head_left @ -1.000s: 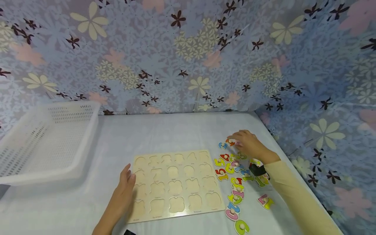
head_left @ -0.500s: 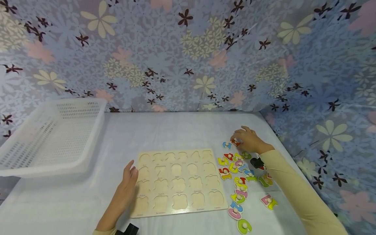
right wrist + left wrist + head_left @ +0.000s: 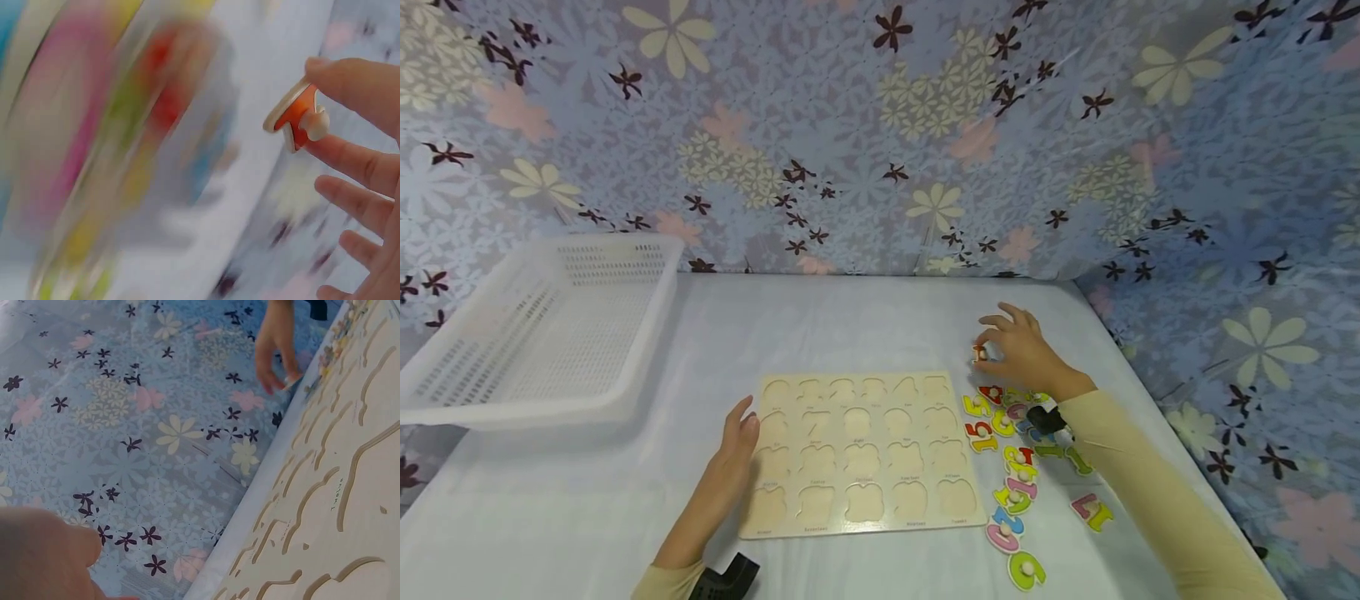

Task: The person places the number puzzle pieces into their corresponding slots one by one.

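Between thumb and index finger, my right hand (image 3: 1026,354) pinches a small orange-red number piece (image 3: 299,115) with a pale round knob. The piece hangs above the table, seen nearly edge-on in the right wrist view; its exact digit is hard to read. My other right fingers are spread. At the left edge of the pale wooden puzzle board (image 3: 877,446), my left hand (image 3: 730,458) lies with relaxed fingers and holds nothing. The board has rows of bare number-shaped recesses with small printed words. Several colourful number pieces, such as a red-and-yellow 15 (image 3: 981,436), lie right of the board.
A white perforated basket (image 3: 658,325) stands at the back left. A lime piece (image 3: 1026,570) and a pink-and-yellow 17 (image 3: 1092,512) lie nearer the front right. Floral cloth (image 3: 850,167) hangs behind the white table (image 3: 820,325) and along its right side.
My right hand has lifted the orange-red piece off the table and moved slightly left with it. The left hand stays by the board. The head view has shifted a little.
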Demonstrator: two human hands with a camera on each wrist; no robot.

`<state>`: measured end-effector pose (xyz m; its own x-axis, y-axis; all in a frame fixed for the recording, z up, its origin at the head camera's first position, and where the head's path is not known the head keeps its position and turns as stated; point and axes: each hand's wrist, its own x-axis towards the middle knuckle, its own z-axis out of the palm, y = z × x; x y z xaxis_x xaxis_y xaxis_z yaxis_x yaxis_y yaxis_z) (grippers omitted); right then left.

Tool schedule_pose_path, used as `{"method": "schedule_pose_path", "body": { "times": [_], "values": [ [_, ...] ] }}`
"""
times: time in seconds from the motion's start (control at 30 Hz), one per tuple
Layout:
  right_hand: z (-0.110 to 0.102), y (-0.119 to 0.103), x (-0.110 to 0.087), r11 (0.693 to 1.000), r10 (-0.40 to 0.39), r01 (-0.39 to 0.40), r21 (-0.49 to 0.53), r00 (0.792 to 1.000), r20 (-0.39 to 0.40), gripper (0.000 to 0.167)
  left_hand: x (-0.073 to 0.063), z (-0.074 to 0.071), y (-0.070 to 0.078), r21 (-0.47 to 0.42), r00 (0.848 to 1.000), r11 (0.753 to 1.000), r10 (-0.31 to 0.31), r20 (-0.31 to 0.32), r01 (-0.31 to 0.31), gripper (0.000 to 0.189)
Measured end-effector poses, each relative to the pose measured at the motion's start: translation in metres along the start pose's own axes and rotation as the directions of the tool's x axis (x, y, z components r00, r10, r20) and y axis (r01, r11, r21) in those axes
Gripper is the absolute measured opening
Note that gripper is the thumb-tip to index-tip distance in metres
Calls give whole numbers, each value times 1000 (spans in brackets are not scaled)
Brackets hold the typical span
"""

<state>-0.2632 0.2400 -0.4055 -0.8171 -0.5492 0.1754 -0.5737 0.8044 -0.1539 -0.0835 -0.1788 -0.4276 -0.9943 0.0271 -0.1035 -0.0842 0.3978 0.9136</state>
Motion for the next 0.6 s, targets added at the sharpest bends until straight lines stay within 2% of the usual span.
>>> {"method": "schedule_pose_path", "body": {
  "times": [0.1, 0.23, 0.3, 0.4, 0.5, 0.6],
  "values": [
    [5, -40, 18, 992, -127, 127, 16, 992, -7, 30, 1, -1, -1, -10, 1000, 1000, 1, 3, -1, 62],
    [15, -96, 49, 957, -288, 288, 26, 958, 2, 28, 3, 0, 0, -1, 1000, 1000, 13, -9, -13, 61],
    [22, -122, 65, 943, -332, 331, 33, 943, 24, 28, 3, 0, 0, 13, 1000, 1000, 23, -8, -23, 61],
    [34, -156, 88, 938, -346, 343, 44, 936, 69, 30, 2, 1, -1, 38, 999, 999, 34, -15, -33, 61],
    [45, -180, 105, 948, -319, 319, 19, 941, 112, 31, 1, 1, -2, 45, 999, 998, 45, -26, -44, 60],
    [56, -196, 115, 957, -282, 288, -25, 949, 141, 31, 1, 1, -2, 48, 999, 998, 43, -33, -41, 60]
  ]
}}
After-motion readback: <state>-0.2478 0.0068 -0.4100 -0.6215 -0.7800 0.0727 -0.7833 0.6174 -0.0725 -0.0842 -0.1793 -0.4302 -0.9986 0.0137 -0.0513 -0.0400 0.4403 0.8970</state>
